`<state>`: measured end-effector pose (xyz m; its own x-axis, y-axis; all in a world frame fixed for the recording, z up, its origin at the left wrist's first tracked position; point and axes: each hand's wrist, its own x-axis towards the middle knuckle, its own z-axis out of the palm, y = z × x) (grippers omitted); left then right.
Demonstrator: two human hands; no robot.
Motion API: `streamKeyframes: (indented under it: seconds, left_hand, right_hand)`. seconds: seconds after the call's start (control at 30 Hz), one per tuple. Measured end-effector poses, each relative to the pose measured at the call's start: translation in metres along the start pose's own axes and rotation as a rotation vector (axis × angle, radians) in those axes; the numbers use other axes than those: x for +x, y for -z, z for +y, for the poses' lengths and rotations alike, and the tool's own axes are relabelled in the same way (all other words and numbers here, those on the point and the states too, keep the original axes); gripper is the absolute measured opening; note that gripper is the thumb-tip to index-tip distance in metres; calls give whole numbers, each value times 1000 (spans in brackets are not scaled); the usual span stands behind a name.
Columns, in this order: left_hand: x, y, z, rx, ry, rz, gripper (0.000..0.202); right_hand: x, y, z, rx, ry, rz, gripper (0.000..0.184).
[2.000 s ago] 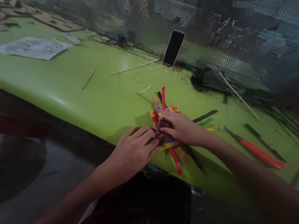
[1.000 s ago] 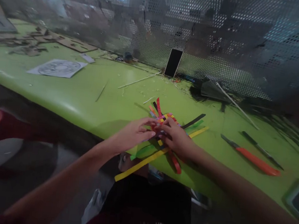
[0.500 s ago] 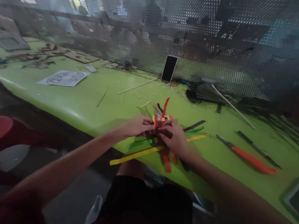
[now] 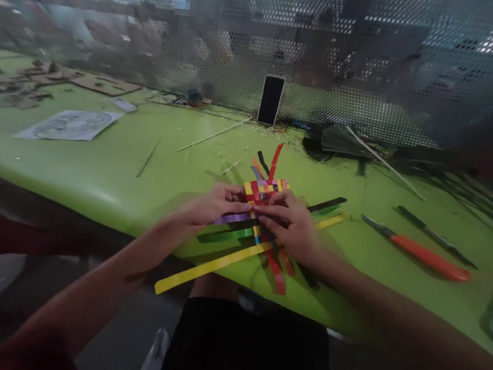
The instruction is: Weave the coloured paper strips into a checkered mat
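A small piece of weaving (image 4: 252,192) made of red, yellow, orange and dark strips is between my two hands, just above the green table. Loose strip ends stick out all round it: a long yellow strip (image 4: 203,269) toward the lower left, a red strip (image 4: 276,272) toward me, a black strip (image 4: 327,204) to the right. My left hand (image 4: 222,205) pinches the left edge of the weaving, thumb stretched toward the middle. From the right, my right hand (image 4: 289,221) presses thumb and fingertips on its near part. The fingertips of both hands almost meet and partly hide the weave.
An orange-handled knife (image 4: 423,255) and a slim dark blade (image 4: 436,235) lie on the green table (image 4: 98,182) at right. A phone (image 4: 271,100) leans on the perforated metal screen. A printed paper sheet (image 4: 69,124) and cardboard scraps (image 4: 103,83) are on the left.
The view has turned slightly, so the table items appear shifted. Both hands stay on the weaving; more of its purple and green strips shows between them now.
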<state>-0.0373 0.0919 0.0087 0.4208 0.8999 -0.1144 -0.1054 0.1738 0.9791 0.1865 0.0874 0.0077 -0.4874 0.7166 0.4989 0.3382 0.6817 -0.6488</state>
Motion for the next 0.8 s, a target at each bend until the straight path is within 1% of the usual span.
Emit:
streamKeyframes:
  seconds: [0.1,0.23,0.37,0.43,0.5,0.57,0.7,0.8]
  left_hand:
    - [-1,-2,-2,-15,-45,-22,32]
    - [-1,-5,1,6,-108,-24,28]
    - [-1,-5,2,32,-106,-8,27]
    - [0,-5,2,45,-109,-3,27]
    - [-1,-4,1,69,-117,3,26]
    - [-1,-3,1,102,-118,11,28]
    - [0,-3,0,160,-122,14,32]
    - [1,-2,-2,212,-142,23,32]
  right_hand:
    - [2,1,-2,4,-1,16,12]
    - [8,3,-3,16,-86,-24,3]
    - [14,5,-3,79,-185,-73,7]
    - [16,5,-3,150,-264,-89,11]
    - [19,5,-4,230,-358,-91,15]
    - [21,3,-5,261,-414,-79,19]
    - [26,0,-2,169,-381,-80,24]
    - [28,0,-1,113,-367,-95,24]
